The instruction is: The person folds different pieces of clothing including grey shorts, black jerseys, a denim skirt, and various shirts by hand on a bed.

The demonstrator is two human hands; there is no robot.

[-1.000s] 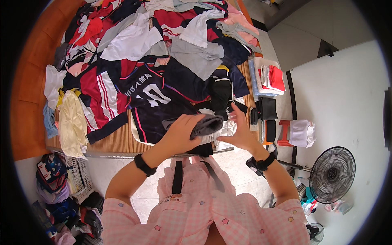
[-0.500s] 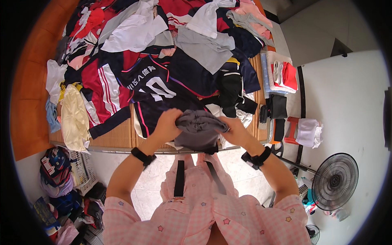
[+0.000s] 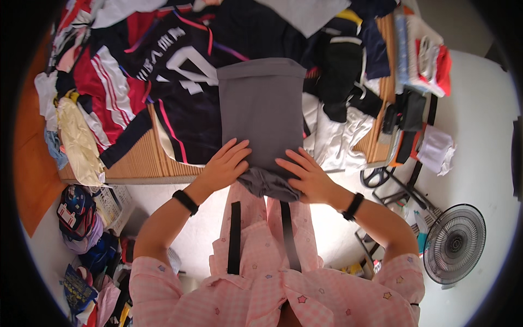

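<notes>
Now I see the grey garment (image 3: pixel 261 111), bunched moments ago, spread over the right side of the dark jersey (image 3: pixel 188 125): flattening looks mostly done. My left hand (image 3: pixel 224 164) and right hand (image 3: pixel 309 177) lie finger-splayed; thumb grip, I can't tell.

There were two hands, one left hand (image 3: pixel 224 163) and one right hand (image 3: pixel 306 175), two wristbands (image 3: pixel 186 202) and two black straps (image 3: pixel 235 238). Grey cloths (image 3: pixel 261 111) numbered one, as did numbered jerseys (image 3: pixel 190 111), cream garments (image 3: pixel 80 141) and fans (image 3: pixel 455 243). Other clothes (image 3: pixel 339 76) overlapped too much to count.
</notes>
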